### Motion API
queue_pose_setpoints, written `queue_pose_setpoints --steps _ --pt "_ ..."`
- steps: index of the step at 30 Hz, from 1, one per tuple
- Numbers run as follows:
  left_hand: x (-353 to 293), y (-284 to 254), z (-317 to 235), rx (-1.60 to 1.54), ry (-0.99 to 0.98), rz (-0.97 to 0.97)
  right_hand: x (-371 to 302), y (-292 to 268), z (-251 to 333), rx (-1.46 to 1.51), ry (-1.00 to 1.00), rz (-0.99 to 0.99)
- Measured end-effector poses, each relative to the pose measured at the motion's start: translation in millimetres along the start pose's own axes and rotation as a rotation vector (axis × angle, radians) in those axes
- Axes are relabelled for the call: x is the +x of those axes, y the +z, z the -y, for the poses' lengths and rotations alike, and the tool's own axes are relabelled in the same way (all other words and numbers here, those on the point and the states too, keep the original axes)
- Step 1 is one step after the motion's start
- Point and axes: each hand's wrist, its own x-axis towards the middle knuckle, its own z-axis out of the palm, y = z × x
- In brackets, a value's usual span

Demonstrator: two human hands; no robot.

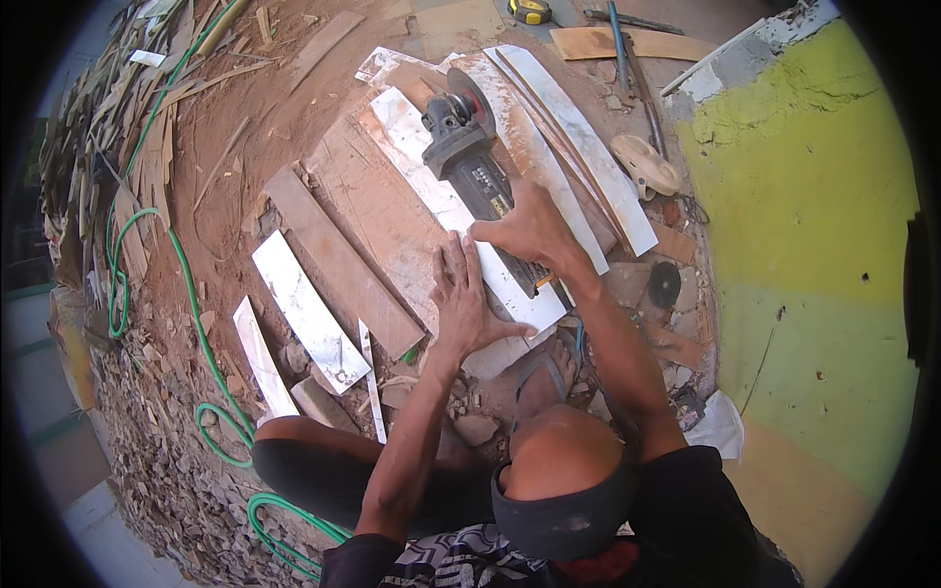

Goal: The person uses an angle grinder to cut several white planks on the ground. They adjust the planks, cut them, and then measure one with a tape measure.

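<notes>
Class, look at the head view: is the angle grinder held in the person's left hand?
No, the right hand grips the angle grinder, while the left hand spreads over the white strip.

Bounded at right by a yellow-green wall — crumbled at its far edge, tan toward the near end; floored in reddish dirt and grey rubble — lit softly, evenly.

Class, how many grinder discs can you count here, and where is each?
2: one disc is mounted on the grinder; a loose black disc lies between the right forearm and the wall. Others may be hidden.
</notes>
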Motion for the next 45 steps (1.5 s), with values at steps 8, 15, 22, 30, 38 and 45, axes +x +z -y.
queue_pose_setpoints --steps 8,15,22,30,38,45 --pt "-11.4 1.0 -12.8 -0.057 0.005 0.009 -86.3 -86.9 47.2 0.134 0.139 -0.175" --pt "-2.3 -3.3 -49.8 -0.15 -0.083 0.06 -161.3 -117.6 46.7 0.06 0.236 -0.421" --pt "37.0 21.8 -44.5 -0.372 -0.334 -0.301 -173.7 -142.9 12.6 0.067 0.19 -0.459" --pt "85.7 18.0 -53.5 -0.195 -0.466 -0.552 -137.2 -156.7 -30.7 0.164 0.055 -0.394" --pt "85.6 23.1 -82.1 -0.194 -0.6 -0.703 -117.6 -150.8 -77.9 0.215 0.122 -0.289" --pt "59.9 28.9 -71.1 -0.224 -0.808 -0.743 -94.7 -134.9 -86.0 0.267 0.095 -0.257"
